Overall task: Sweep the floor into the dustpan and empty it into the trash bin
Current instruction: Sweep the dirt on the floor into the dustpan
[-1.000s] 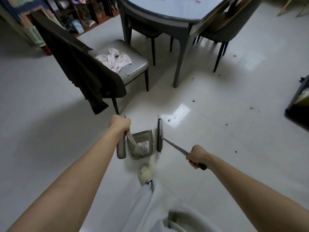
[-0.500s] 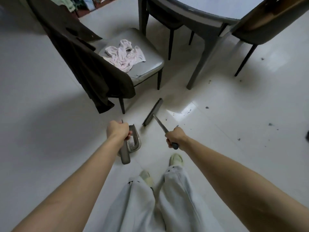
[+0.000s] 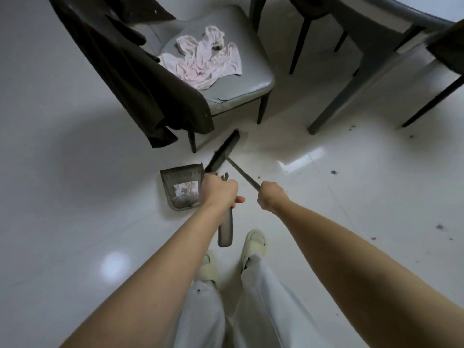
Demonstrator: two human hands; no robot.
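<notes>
From the head view, our left hand (image 3: pixel 219 190) grips the dustpan (image 3: pixel 181 190) handle, its mouth facing twelve o'clock, and our right hand (image 3: pixel 271 198) is closed on the broom (image 3: pixel 223 154) stick, the head at one o'clock of the pan, likely so dirt drags straight in. Specks (image 3: pixel 334 172) lie at three o'clock; no bin shows, and we read no writing.
</notes>
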